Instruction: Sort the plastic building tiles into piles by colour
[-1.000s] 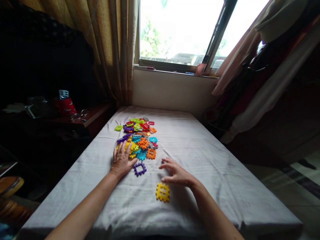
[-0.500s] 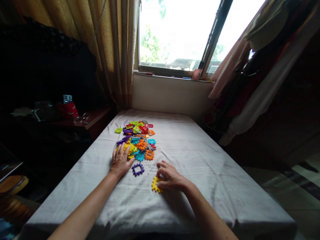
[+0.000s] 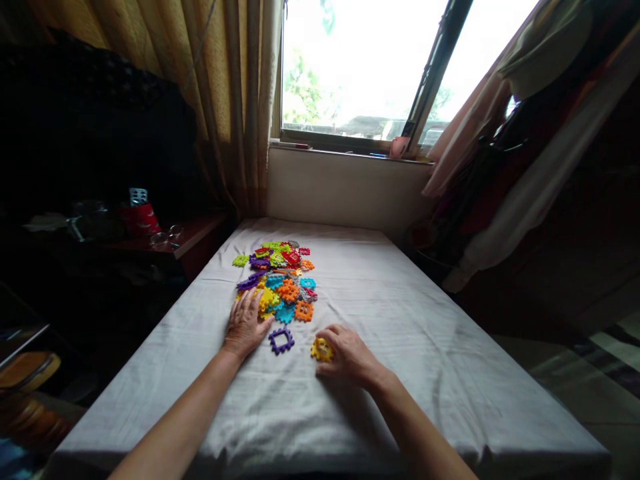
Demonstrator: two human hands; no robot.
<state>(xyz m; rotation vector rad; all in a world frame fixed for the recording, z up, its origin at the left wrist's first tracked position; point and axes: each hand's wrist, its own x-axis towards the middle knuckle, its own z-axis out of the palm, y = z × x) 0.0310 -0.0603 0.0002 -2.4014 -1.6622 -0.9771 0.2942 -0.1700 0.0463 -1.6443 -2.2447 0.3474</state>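
My right hand (image 3: 347,353) grips a yellow square building tile (image 3: 321,349) with toothed edges, thumb at its near side and fingers at its far side. Just left of it a purple toothed frame (image 3: 281,341) lies flat on the cloth by itself. My left hand (image 3: 246,325) rests with fingers stretched over yellow tiles (image 3: 269,300) at the near left of a heap. Orange tiles (image 3: 304,311) and blue tiles (image 3: 285,313) lie beside those. Green, red and purple pieces (image 3: 275,255) are piled farther back.
A white cloth covers the table (image 3: 390,287). To the left, a dark red side table (image 3: 197,235) bears a red cup (image 3: 140,219) and a pair of glasses (image 3: 167,237). Clothes (image 3: 505,207) hang on the right, and a window (image 3: 360,73) is at the back.
My right hand has moved slightly away from me with the yellow tile, its fingers now closed more around it. My left hand stays on the heap. The whole view has shifted slightly.
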